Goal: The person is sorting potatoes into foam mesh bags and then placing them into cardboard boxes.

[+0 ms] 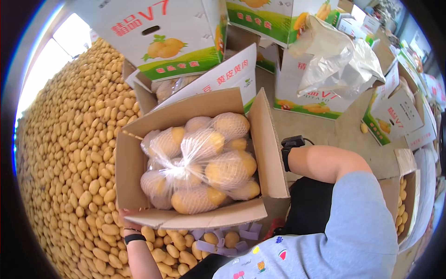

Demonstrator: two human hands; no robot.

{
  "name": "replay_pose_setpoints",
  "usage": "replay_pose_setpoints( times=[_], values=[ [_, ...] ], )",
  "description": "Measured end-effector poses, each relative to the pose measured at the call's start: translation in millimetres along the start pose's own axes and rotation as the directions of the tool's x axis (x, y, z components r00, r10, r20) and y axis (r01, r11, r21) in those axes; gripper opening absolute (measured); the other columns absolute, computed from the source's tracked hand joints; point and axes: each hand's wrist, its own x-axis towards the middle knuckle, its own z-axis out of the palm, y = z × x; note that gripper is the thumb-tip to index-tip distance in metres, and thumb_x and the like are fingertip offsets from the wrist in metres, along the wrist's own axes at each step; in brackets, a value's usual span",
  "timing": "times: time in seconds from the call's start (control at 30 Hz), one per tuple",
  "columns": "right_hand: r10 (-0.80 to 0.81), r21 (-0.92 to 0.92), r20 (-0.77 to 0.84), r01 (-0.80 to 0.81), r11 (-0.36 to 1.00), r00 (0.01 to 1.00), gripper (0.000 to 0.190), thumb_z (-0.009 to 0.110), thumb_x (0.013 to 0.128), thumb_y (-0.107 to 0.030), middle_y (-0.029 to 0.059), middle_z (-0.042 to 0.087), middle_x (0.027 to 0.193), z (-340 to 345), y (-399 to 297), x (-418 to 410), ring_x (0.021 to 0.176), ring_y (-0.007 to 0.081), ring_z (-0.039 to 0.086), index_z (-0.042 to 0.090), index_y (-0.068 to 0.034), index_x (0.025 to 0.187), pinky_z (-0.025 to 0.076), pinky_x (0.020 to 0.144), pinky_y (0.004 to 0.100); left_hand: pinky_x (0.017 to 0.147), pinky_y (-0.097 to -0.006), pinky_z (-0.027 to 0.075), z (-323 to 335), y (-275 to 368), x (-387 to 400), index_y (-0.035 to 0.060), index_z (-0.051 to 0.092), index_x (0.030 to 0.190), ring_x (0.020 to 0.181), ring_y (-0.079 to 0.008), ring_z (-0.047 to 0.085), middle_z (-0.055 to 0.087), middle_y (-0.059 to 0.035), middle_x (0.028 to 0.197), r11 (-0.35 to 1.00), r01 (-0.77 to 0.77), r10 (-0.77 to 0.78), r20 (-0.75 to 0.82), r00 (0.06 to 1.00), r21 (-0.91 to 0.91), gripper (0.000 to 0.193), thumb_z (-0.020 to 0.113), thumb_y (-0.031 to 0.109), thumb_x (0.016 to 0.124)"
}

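Observation:
An open cardboard box [270, 146] with its flaps up stands tilted before me. It holds several potatoes [231, 169] in white foam net sleeves, inside a clear plastic bag [177, 171] gathered and closed at the middle. My left hand [129, 217] is at the box's lower left corner, its fingers mostly hidden by the cardboard. My right hand is out of view behind the box's right flap; only the wrist with a black strap and a small black device [292, 141] shows beside it.
A large heap of loose potatoes [69, 157] fills the left side. Printed potato cartons [181, 42] stand stacked beyond the box, and more [393, 111] stand at the right. A clear plastic bag [334, 66] drapes over one carton. Purple foam strips [226, 240] lie among potatoes below the box.

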Motion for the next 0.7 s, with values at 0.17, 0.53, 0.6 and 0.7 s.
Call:
replay_pose_setpoints(
  times=[0.17,0.53,0.6,0.7],
  values=[
    [0.004,0.019,0.008,-0.004,1.0,1.0,0.049,0.047,0.095,-0.044,0.0188,0.065,0.111,18.1,11.9,7.2,0.099,0.027,0.063,0.058,-0.005,0.123,0.049,0.088,0.0395,0.108,-0.0477,0.029,-104.2,-8.9,21.9,0.0144,0.042,0.139,0.129,-0.026,0.04,0.043,-0.0092,0.143,0.983,-0.012,-0.007,0.103,0.995,0.185,0.058,0.04,0.051,0.094],
    [-0.105,0.058,0.135,0.098,0.994,0.985,0.049,0.048,0.095,-0.043,0.0189,0.064,0.112,-5.9,16.2,23.1,0.1,0.0281,0.063,0.057,-0.005,0.124,0.049,0.089,0.0398,0.108,-0.0485,0.028,25.2,-28.5,-38.0,0.0145,0.041,0.139,0.129,-0.0265,0.04,0.043,-0.0091,0.143,0.948,0.078,0.029,-0.328,0.944,0.308,0.059,0.041,0.052,0.094],
    [-0.122,0.06,0.182,0.112,0.992,0.976,0.049,0.048,0.095,-0.043,0.0189,0.064,0.112,-14.4,19.4,23.4,0.1,0.0283,0.063,0.057,-0.005,0.124,0.049,0.089,0.0399,0.108,-0.0486,0.028,52.2,-39.2,-57.1,0.0145,0.041,0.139,0.129,-0.0265,0.04,0.043,-0.0091,0.143,0.931,0.109,0.027,-0.363,0.931,0.349,0.059,0.041,0.053,0.094],
    [-0.163,0.074,0.228,0.15,0.986,0.96,0.048,0.048,0.095,-0.042,0.0189,0.064,0.113,-39.9,16.9,19.4,0.1,0.0286,0.063,0.057,-0.005,0.124,0.049,0.089,0.04,0.108,-0.0489,0.028,95.0,-61.6,-81.1,0.0146,0.041,0.139,0.129,-0.0267,0.04,0.043,-0.009,0.142,0.897,0.16,0.013,-0.387,0.922,0.413,0.06,0.041,0.053,0.093]
  ],
)
